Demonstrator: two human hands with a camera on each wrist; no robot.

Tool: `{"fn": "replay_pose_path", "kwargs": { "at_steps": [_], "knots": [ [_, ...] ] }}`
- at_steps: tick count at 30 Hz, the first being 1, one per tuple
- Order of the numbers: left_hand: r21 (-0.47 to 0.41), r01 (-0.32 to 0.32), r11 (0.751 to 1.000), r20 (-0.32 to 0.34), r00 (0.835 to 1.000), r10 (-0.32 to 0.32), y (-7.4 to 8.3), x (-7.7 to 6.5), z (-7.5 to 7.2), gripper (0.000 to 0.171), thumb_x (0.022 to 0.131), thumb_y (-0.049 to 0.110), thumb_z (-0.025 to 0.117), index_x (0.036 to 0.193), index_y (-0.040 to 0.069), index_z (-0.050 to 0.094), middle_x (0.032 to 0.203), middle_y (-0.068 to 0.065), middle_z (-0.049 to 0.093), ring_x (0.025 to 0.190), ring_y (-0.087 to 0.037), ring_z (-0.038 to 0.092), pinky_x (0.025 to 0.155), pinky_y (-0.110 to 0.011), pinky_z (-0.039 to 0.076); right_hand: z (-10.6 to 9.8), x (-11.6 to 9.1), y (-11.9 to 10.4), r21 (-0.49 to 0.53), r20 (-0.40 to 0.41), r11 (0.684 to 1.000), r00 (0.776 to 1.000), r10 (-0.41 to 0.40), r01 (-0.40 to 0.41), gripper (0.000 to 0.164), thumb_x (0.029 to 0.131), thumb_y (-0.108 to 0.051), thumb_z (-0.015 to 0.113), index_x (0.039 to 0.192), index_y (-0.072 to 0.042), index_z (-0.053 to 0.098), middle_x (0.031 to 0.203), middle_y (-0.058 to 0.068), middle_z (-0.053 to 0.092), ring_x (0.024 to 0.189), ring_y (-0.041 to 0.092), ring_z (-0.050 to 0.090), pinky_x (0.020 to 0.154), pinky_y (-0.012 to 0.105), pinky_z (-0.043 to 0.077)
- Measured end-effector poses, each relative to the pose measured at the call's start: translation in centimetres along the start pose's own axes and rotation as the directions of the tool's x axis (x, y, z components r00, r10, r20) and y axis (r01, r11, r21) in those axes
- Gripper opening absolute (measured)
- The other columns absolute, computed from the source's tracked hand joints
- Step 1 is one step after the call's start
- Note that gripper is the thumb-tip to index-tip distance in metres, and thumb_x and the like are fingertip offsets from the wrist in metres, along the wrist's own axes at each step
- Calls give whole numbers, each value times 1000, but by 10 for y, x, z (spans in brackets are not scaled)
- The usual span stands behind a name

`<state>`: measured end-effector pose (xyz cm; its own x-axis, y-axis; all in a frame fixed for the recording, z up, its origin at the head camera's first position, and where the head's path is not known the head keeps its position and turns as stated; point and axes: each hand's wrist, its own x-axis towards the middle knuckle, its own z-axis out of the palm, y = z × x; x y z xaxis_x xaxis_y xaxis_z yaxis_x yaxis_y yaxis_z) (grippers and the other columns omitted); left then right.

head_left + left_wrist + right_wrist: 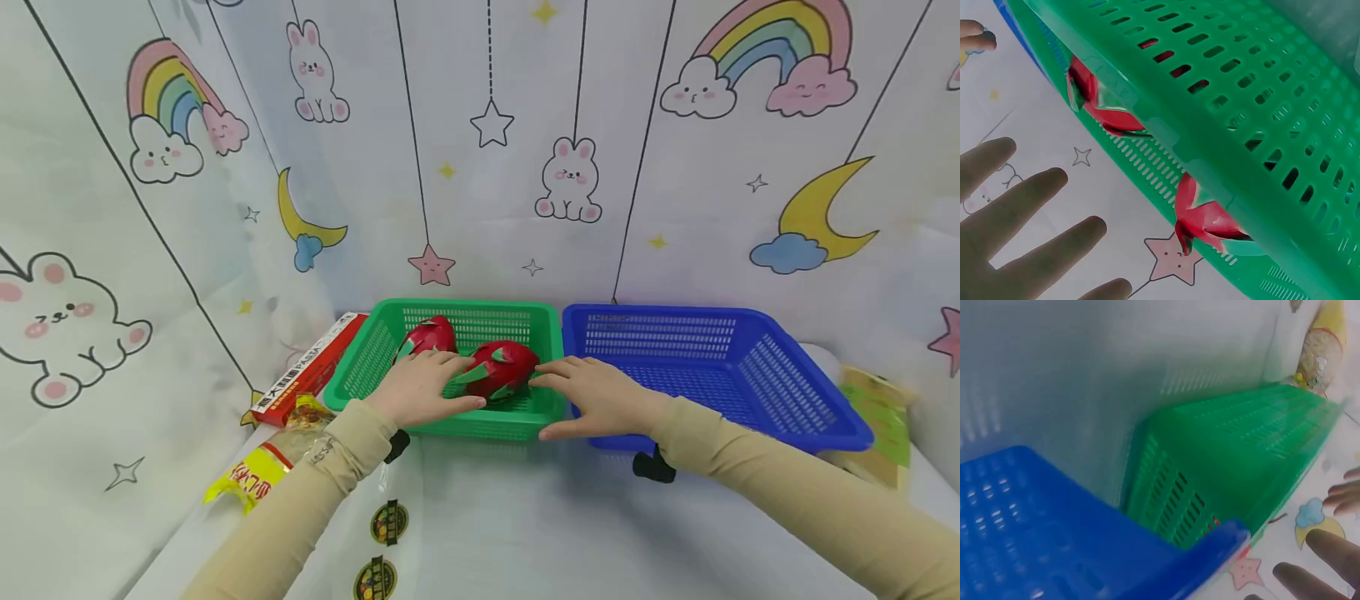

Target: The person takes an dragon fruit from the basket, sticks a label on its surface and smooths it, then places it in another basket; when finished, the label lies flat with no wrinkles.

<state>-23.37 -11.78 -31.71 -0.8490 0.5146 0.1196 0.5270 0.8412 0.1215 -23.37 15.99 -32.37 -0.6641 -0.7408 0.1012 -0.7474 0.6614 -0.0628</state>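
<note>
Two red dragon fruits lie in a green plastic basket (360, 367): one dragon fruit (435, 335) at the back left, the other dragon fruit (504, 369) nearer the middle. Over the basket's front left hovers my left hand (422, 390), fingers extended and holding nothing. My right hand (600, 395) is above the place where the green basket meets a blue basket (660, 375), its fingers reaching toward the nearer fruit. In the left wrist view, spread left fingers (1035, 206) show apart from the green rim. Whether the right fingertips touch the fruit, I cannot tell.
A red pasta box (311, 367) and a yellow-ended clear food bag (273, 454) lie left of the green basket. Beyond the blue basket's right side is a green and tan package (877, 425). A patterned cloth wall (495, 217) stands behind.
</note>
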Motion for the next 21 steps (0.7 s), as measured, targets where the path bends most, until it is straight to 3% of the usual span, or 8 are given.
{"fn": "replay_pose_path", "kwargs": {
  "at_steps": [10, 21],
  "knots": [
    [-4, 36, 999, 22, 999, -36, -3, 12, 2, 67, 83, 63, 49, 133, 18, 50, 130, -4, 55, 114, -22, 54, 88, -41, 49, 14, 9, 2, -5, 16, 1000, 999, -31, 31, 74, 79, -71, 47, 127, -15, 54, 127, 5, 56, 118, 27, 50, 97, 51, 40],
    [-7, 39, 999, 38, 999, -39, -5, 22, 0, 63, 85, 59, 50, 131, 15, 52, 127, -5, 57, 110, -21, 57, 86, -40, 50, 22, 14, -2, -40, 34, 997, 997, -66, 68, 62, 81, -65, 52, 118, -16, 62, 113, 1, 64, 107, 23, 57, 96, 44, 43]
  ]
}}
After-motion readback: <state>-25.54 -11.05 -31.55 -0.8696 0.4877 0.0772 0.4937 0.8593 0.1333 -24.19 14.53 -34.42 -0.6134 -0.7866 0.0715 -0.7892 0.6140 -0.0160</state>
